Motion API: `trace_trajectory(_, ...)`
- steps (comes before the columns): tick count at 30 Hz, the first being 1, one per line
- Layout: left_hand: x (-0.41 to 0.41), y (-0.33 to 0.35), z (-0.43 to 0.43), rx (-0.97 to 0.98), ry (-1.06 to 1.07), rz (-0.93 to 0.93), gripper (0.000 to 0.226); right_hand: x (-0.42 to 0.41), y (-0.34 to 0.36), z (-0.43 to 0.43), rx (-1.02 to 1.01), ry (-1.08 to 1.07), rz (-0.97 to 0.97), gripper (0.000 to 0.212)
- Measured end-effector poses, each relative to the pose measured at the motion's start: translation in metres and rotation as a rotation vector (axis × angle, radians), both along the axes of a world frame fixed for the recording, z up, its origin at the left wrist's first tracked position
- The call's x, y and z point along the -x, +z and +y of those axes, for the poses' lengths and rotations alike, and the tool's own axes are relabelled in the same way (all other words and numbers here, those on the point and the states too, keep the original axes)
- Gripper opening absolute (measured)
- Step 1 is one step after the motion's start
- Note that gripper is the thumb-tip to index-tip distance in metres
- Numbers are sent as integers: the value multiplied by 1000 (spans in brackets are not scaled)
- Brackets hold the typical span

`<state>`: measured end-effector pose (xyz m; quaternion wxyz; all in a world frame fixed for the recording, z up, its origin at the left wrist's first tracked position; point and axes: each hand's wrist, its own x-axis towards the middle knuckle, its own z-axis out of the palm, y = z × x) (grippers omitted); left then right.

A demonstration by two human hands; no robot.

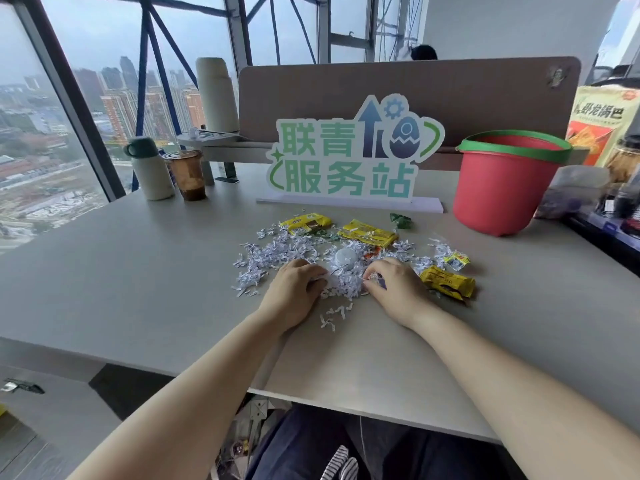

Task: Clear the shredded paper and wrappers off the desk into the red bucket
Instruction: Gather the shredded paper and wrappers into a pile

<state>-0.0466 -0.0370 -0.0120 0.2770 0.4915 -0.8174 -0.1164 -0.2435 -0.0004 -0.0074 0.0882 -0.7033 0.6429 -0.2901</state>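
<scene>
White shredded paper [287,251] lies scattered over the middle of the grey desk [138,271], mixed with yellow wrappers [369,233], another yellow wrapper [448,281] at the right, a green wrapper [401,220] and a white crumpled ball [344,257]. My left hand [294,292] and my right hand [394,289] rest on the desk on either side of a small heap of shreds [343,284]. Both hands have curled fingers gathering the shreds between them. The red bucket [502,188] with a green rim stands upright at the back right.
A green-and-white cutout sign [349,157] stands behind the litter. A white flask [150,169] and a coffee cup [187,174] stand at the back left. Snack bags [602,126] and a plastic bag [571,188] crowd the right edge. A brown partition [346,88] closes the back.
</scene>
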Motion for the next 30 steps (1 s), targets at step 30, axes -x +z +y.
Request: trace_trajectory(30,184,87,-87,34,-214,87,23,162,82,-44,128,-203,-40,17)
